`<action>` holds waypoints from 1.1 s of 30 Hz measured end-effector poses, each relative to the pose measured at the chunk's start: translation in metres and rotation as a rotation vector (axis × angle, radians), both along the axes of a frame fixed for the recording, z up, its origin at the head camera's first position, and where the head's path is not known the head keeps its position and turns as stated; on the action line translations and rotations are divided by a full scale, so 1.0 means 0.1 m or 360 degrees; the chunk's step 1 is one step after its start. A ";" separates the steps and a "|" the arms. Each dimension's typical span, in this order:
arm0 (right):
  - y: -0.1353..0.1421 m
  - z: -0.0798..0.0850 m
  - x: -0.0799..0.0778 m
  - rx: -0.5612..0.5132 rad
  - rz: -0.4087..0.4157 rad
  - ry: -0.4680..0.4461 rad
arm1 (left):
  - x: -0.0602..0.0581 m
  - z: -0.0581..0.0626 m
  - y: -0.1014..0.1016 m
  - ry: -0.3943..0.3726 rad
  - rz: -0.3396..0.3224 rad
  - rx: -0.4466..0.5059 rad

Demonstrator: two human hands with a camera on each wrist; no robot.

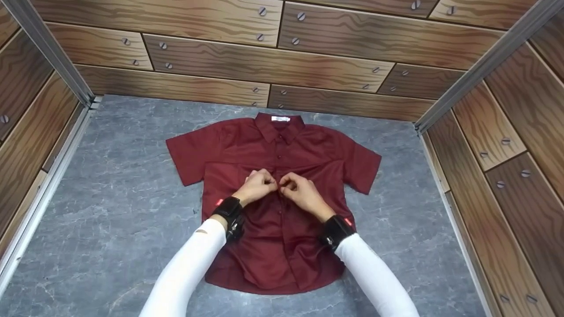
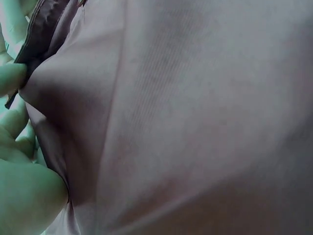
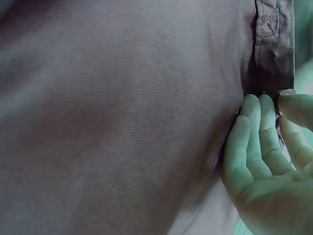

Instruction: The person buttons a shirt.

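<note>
A dark red short-sleeved button shirt (image 1: 260, 259) lies front up and spread out, its collar (image 1: 267, 128) at the far side. Both hands meet at the middle of its front placket. My left hand (image 1: 259, 184) pinches the left side of the front opening between thumb and fingers. Close beside it, my right hand (image 1: 302, 191) pinches the other side. In the right wrist view, a stitched strip with a buttonhole (image 3: 277, 22) runs down to the pinching fingertips (image 3: 252, 105). Cloth bunches up by the fingers in the left wrist view. A button (image 1: 279, 157) shows above the hands.
The shirt lies on a grey marbled surface (image 1: 123, 198). Wood-patterned panels (image 1: 211, 53) stand at the back and both sides, with metal rails (image 1: 480, 66) at the corners. Black wrist straps (image 1: 337, 231) sit below white sleeves on both arms.
</note>
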State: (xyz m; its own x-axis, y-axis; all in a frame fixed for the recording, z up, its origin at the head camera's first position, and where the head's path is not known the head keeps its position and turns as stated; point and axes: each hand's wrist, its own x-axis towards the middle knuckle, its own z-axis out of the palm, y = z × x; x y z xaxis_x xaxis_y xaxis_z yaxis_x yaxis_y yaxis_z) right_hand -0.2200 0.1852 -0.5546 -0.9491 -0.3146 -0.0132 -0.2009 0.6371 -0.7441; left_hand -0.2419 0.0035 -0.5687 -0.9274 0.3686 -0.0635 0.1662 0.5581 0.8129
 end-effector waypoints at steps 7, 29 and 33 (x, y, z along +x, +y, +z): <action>0.01 -0.01 -0.01 -0.0008 -0.0037 -0.0065 | 0.01 0.00 -0.04 -0.0043 -0.0031 0.0011; 0.00 -0.02 -0.04 0.0031 -0.0119 -0.0045 | -0.03 0.01 -0.09 -0.0013 -0.0221 0.0046; -0.02 -0.01 -0.03 0.0058 -0.0123 -0.0034 | -0.03 0.02 -0.09 -0.0079 -0.0216 0.0047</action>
